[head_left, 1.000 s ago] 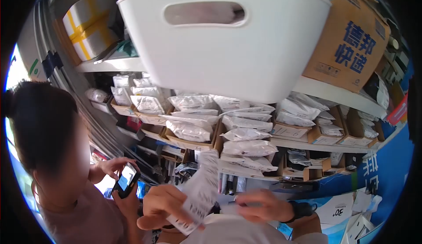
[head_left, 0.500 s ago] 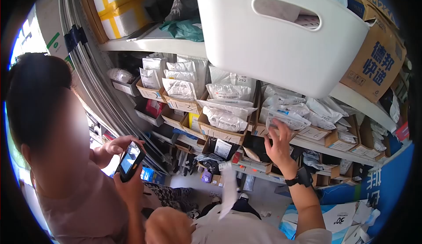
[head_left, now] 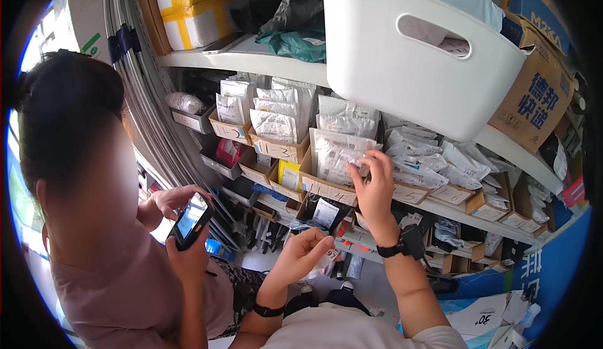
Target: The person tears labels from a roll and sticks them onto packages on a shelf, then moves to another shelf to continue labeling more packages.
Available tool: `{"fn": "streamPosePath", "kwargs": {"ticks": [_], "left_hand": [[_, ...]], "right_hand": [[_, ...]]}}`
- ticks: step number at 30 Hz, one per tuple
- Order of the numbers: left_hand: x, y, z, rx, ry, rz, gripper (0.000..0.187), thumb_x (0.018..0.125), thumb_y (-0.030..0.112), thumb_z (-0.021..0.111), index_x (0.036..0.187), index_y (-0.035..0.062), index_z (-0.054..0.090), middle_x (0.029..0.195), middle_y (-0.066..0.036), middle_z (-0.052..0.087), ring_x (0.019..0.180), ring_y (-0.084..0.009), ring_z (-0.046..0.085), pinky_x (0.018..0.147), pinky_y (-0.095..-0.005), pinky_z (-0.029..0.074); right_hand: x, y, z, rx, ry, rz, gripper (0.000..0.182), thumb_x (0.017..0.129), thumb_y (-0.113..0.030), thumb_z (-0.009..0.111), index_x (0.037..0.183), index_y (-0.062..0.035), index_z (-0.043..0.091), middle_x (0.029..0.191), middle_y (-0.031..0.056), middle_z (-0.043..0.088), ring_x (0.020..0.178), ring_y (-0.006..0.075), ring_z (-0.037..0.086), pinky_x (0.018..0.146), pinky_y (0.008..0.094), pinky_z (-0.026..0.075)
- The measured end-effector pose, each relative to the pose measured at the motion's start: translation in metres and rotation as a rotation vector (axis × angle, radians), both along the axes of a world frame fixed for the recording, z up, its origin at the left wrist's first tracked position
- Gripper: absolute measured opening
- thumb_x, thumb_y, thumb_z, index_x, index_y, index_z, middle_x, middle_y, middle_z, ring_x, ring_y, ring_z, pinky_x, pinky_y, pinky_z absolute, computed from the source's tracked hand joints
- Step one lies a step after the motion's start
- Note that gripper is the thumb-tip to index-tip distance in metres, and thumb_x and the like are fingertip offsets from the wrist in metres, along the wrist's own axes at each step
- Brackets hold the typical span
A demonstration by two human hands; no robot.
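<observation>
Currently: white plastic parcel (head_left: 339, 157), upright at the front of cardboard bin marked 4 (head_left: 323, 189), middle shelf. Right hand (head_left: 375, 189) reaches up, fingertips pinching the parcel's upper edge. Left hand (head_left: 300, 255) lower, fingers curled around a small paper slip (head_left: 328, 258). Neighbouring bins hold similar packed bags; white tub (head_left: 414, 60) overhangs the shelf above. Co-worker at left holds a handheld scanner (head_left: 188, 220). Risk, judged: parcels are crammed together, so pulling one could drag neighbours out of the bin; the loosely held slip could drop.
</observation>
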State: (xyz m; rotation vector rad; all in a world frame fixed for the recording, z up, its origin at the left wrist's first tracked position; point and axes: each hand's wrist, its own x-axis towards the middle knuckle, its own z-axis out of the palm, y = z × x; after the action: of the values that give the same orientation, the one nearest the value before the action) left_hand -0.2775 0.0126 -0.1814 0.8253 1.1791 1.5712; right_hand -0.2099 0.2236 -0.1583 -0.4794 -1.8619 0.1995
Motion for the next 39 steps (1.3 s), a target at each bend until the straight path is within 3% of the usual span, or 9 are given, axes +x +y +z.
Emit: {"fn": "streamPosePath", "kwargs": {"ticks": [6,10,15,21,26,28,33,37,39], "left_hand": [[-0.010,0.017,0.006,0.133,0.126,0.092,0.017,0.100,0.013,0.061,0.108,-0.0013,0.061,0.098,-0.005,0.071,0.082,-0.0023,0.057,0.068,-0.0187,0.044],[-0.024,0.032,0.025,0.169,0.353,0.093,0.021,0.099,-0.001,0.056,0.121,-0.0008,0.056,0.115,-0.014,0.069,0.100,-0.0109,0.064,0.085,-0.0240,0.051],[-0.021,0.053,0.050,0.249,0.300,0.143,0.030,0.098,-0.003,0.056,0.127,-0.0018,0.050,0.106,-0.009,0.069,0.091,-0.0076,0.062,0.076,-0.0221,0.049],[-0.024,0.066,0.059,0.048,0.594,0.277,0.018,0.098,0.013,0.064,0.105,-0.0035,0.061,0.072,-0.005,0.066,0.067,-0.0067,0.060,0.058,-0.0222,0.045],[-0.023,0.072,0.055,-0.152,0.616,0.281,0.044,0.100,0.034,0.060,0.083,-0.0058,0.063,0.058,-0.010,0.059,0.057,-0.0118,0.058,0.054,-0.0292,0.045],[-0.019,0.066,0.061,-0.186,0.617,0.254,0.045,0.101,0.036,0.058,0.084,-0.0062,0.063,0.059,-0.011,0.060,0.059,-0.0110,0.060,0.056,-0.0283,0.046],[-0.018,0.059,0.048,-0.152,0.665,0.174,0.037,0.101,0.029,0.058,0.092,-0.0073,0.064,0.070,-0.010,0.067,0.068,-0.0095,0.064,0.062,-0.0256,0.049],[-0.025,0.055,0.042,0.096,0.406,0.122,0.019,0.097,0.009,0.060,0.109,-0.0053,0.061,0.095,-0.009,0.070,0.083,-0.0096,0.064,0.074,-0.0248,0.051],[-0.030,0.053,0.041,0.117,0.346,0.084,0.019,0.096,0.003,0.060,0.114,-0.0043,0.059,0.102,-0.009,0.070,0.088,-0.0100,0.064,0.078,-0.0251,0.051]], "right_hand": [[0.001,0.003,0.009,-0.435,0.057,0.184,0.022,0.085,-0.010,0.075,0.100,-0.0017,0.062,0.105,0.0143,0.061,0.095,0.0282,0.060,0.081,0.0365,0.048],[0.026,-0.006,0.035,-0.351,-0.152,0.270,0.013,0.091,-0.011,0.067,0.100,-0.0005,0.063,0.105,0.0119,0.063,0.097,0.0260,0.060,0.084,0.0348,0.048],[0.043,-0.014,0.053,-0.403,-0.297,0.650,0.013,0.092,-0.011,0.066,0.100,-0.0011,0.067,0.107,0.0110,0.065,0.104,0.0242,0.063,0.090,0.0348,0.049],[0.042,-0.011,0.058,-0.443,-0.273,0.639,0.014,0.089,-0.012,0.072,0.096,-0.0011,0.067,0.103,0.0093,0.068,0.101,0.0233,0.065,0.090,0.0341,0.049],[0.016,0.008,0.043,-0.657,-0.074,0.437,0.013,0.087,-0.009,0.073,0.094,-0.0010,0.066,0.087,0.0094,0.069,0.081,0.0234,0.069,0.073,0.0327,0.053],[0.002,0.020,0.048,-0.424,-0.168,0.230,0.013,0.086,-0.008,0.073,0.089,0.0014,0.064,0.081,0.0120,0.068,0.072,0.0259,0.069,0.062,0.0336,0.053],[-0.015,0.045,0.050,-0.183,-0.523,-0.256,0.041,0.079,-0.025,0.081,0.108,-0.0063,0.060,0.086,0.0119,0.067,0.075,0.0339,0.066,0.070,0.0425,0.056],[-0.006,0.034,0.060,0.157,-0.289,-0.254,0.029,0.083,-0.023,0.078,0.102,-0.0059,0.063,0.089,0.0125,0.066,0.082,0.0333,0.066,0.075,0.0420,0.054],[0.004,0.037,0.063,0.207,-0.297,0.086,0.019,0.085,-0.016,0.076,0.096,-0.0042,0.066,0.090,0.0115,0.065,0.091,0.0332,0.064,0.078,0.0401,0.051]]}}
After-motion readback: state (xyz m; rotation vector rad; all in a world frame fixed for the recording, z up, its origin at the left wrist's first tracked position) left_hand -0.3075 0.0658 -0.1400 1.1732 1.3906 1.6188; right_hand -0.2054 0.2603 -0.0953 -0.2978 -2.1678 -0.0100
